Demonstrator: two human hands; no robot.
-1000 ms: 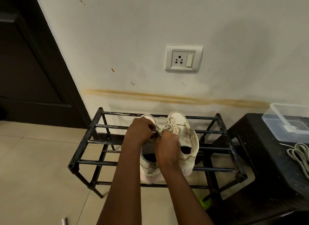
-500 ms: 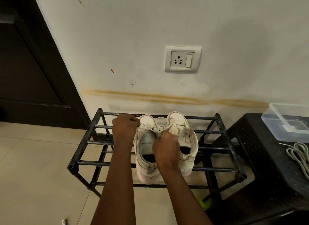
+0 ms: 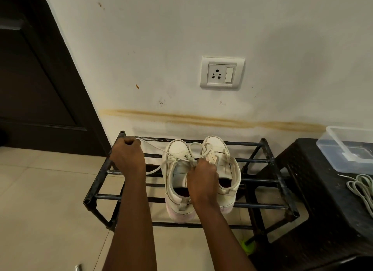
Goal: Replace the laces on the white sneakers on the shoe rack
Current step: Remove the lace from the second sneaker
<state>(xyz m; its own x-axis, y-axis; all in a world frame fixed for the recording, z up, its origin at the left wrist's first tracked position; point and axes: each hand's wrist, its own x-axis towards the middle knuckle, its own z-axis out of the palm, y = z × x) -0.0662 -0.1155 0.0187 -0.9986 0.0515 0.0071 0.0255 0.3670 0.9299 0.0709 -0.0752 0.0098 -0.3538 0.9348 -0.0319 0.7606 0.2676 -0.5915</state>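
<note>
Two white sneakers stand side by side, toes to the wall, on a black metal shoe rack (image 3: 101, 182): the left sneaker (image 3: 177, 182) and the right sneaker (image 3: 226, 170). My left hand (image 3: 128, 156) is closed on one end of the old white lace (image 3: 153, 148) and holds it stretched out to the left, over the rack's back left corner. My right hand (image 3: 202, 180) pinches the lace knot over the left sneaker's tongue. Loops of lace lie between the two toe caps.
A dark stool (image 3: 323, 200) stands to the right of the rack with a clear plastic box (image 3: 349, 149) and a bundle of pale laces (image 3: 361, 188) on it. A wall socket (image 3: 222, 73) is above. A dark door (image 3: 36, 79) is at left. A green object (image 3: 247, 245) lies on the floor.
My left hand has pulled the lace end away from the sneakers, out to the left and toward the wall, drawing the lace taut. My right hand stays at the knot.
</note>
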